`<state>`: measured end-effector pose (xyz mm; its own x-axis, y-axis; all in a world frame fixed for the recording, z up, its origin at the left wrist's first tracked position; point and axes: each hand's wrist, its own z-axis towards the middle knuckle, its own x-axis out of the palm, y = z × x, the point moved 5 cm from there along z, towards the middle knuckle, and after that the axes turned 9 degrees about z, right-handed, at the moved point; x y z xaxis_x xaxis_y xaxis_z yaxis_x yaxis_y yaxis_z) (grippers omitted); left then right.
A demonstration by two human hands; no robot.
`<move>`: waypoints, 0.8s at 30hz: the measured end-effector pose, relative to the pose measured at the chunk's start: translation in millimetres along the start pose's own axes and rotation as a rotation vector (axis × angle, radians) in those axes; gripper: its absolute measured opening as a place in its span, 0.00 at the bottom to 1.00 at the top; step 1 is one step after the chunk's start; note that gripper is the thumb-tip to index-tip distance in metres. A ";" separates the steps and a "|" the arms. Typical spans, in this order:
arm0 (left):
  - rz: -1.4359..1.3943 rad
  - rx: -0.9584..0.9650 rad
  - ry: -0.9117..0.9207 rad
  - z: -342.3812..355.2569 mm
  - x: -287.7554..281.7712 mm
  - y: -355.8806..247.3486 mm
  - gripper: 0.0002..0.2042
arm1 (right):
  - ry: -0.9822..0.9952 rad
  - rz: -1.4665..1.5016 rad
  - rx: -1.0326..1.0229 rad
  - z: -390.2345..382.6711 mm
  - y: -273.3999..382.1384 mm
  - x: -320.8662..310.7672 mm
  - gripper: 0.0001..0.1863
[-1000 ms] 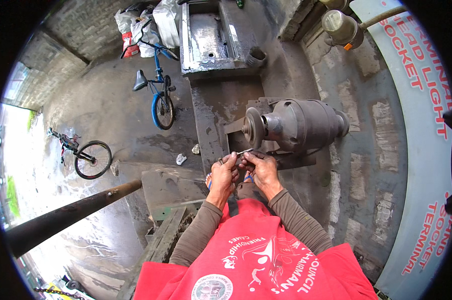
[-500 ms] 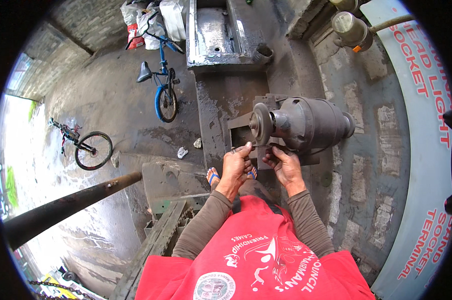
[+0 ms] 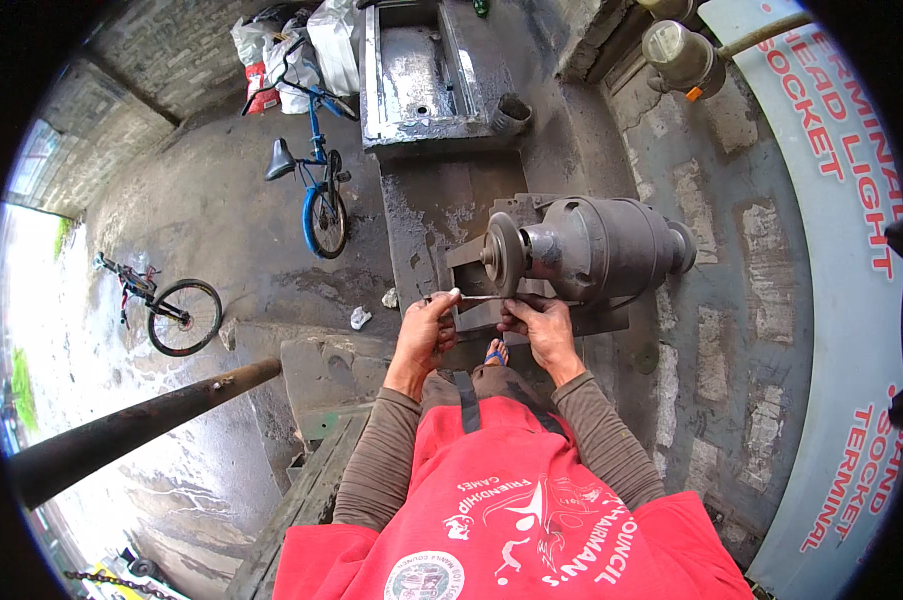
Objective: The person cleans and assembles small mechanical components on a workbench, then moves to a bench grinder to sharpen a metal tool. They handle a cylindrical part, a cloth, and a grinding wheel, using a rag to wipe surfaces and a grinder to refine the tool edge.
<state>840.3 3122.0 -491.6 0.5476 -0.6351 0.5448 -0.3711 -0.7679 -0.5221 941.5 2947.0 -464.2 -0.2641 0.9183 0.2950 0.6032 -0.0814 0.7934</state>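
Between my two hands stretches a thin, light metal rod (image 3: pixel 481 297). My left hand (image 3: pixel 426 338) is closed, pinching its left end between thumb and fingers. The other end is pinched in my right hand (image 3: pixel 543 330), beside the motor. Just beyond the rod is a bench grinder: a grey motor (image 3: pixel 616 248) with a round grinding wheel (image 3: pixel 506 255) on its left side. The rod lies at the wheel's near edge; whether they touch I cannot tell. A smaller wheel (image 3: pixel 682 247) sits on the motor's right end.
A metal basin (image 3: pixel 416 75) stands on a ledge ahead. To the left are a blue bicycle (image 3: pixel 321 190) and another bicycle (image 3: pixel 184 316). A dark pipe (image 3: pixel 151 430) slants in from the left. A lettered sign panel (image 3: pixel 831 330) curves along the right, beside a brick wall (image 3: pixel 711 350).
My left hand has moved left, away from my right, and more of the rod shows between them. My right hand has shifted slightly left in view.
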 end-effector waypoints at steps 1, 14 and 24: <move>-0.007 0.004 0.042 0.6 -1.8 -1.5 0.10 | 0.006 0.000 -0.001 1.1 -0.7 1.2 0.09; -0.090 -0.040 0.053 30.2 40.1 19.9 0.11 | -0.150 0.182 0.006 -20.6 -3.6 -28.3 0.08; -0.112 0.014 0.063 12.2 15.6 -4.6 0.11 | 0.008 0.352 0.155 -0.7 -12.7 -2.5 0.10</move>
<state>859.7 3116.6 -488.6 0.5368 -0.5499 0.6399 -0.2994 -0.8332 -0.4648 934.0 2945.4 -474.7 -0.0262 0.8414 0.5398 0.7648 -0.3308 0.5528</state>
